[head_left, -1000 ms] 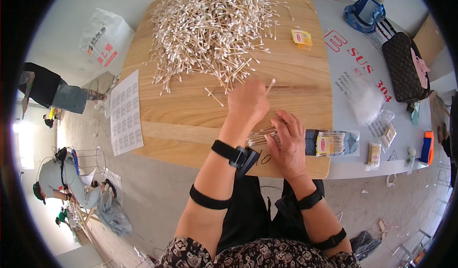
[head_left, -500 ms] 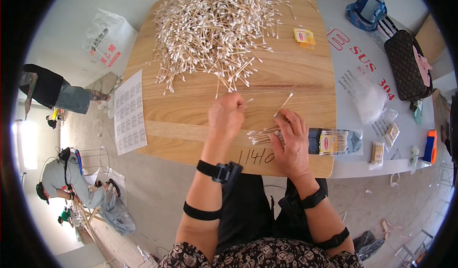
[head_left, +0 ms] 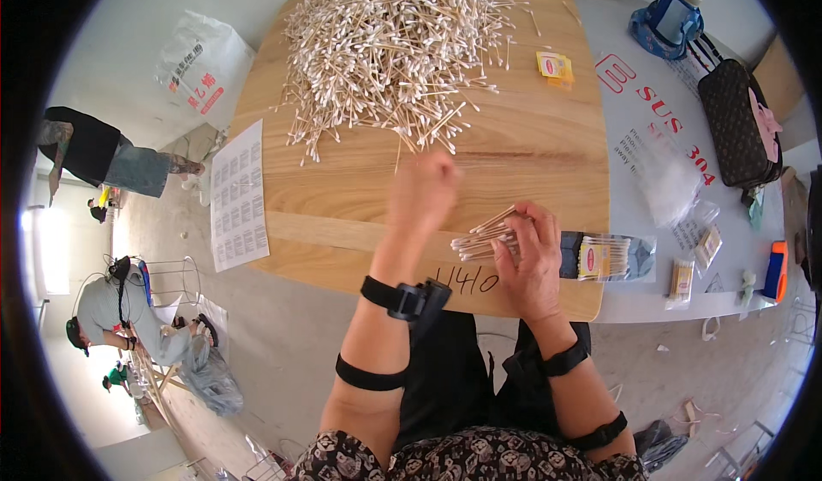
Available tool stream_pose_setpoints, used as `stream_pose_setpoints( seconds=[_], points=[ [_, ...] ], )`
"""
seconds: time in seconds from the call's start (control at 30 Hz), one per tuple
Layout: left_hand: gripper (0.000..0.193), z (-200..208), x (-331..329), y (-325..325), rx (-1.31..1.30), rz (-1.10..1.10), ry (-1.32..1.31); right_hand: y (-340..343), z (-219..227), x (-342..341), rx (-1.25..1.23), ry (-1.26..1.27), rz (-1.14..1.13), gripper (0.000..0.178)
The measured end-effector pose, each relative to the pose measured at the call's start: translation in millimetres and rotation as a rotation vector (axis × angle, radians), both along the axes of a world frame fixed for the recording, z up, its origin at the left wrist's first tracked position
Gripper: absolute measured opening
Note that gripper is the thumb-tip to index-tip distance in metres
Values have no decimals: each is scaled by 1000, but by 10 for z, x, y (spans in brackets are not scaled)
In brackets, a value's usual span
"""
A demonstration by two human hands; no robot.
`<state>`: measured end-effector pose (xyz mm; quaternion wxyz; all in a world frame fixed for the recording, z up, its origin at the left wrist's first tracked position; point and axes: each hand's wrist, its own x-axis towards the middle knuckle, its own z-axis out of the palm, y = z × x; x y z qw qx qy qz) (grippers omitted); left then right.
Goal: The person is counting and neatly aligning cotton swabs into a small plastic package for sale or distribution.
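Observation:
A big heap of cotton swabs (head_left: 394,44) covers the far part of the wooden table (head_left: 531,139). My left hand (head_left: 424,192) is blurred, fingers curled, just short of the heap's near edge; I see nothing in it. My right hand (head_left: 533,263) rests at the table's near edge and grips a small bundle of swabs (head_left: 479,240) that points left. A filled clear packet of swabs (head_left: 610,257) lies right beside that hand.
A printed sheet (head_left: 238,194) hangs over the table's left edge. A yellow packet (head_left: 554,64) lies far right on the wood. On the white surface to the right: clear bags (head_left: 668,181), a dark handbag (head_left: 738,121), a blue object (head_left: 668,19). Two people (head_left: 94,151) (head_left: 120,310) are on the floor at left.
My left hand drew back from the heap toward the bundle, then moved out toward the heap again. My right hand kept its bundle and stayed put.

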<state>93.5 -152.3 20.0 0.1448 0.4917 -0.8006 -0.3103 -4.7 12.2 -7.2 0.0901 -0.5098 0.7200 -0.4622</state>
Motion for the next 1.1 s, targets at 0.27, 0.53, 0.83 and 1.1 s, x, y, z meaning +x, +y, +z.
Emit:
stream_pose_setpoints(
  seconds=[0.27,0.53,0.83,1.1],
  points=[
    [18,124,345,-318,-187,326,-451,-15,0,16,-5,31,11,33],
    [20,343,370,-216,-180,307,-500,-3,-4,25,-4,4,9,34],
    [11,668,634,-206,-209,161,-514,2,1,-12,-17,-14,3,34],
    [11,-30,149,458,-164,-241,-7,42,-38,-31,-137,-284,-117,30]
  ],
)
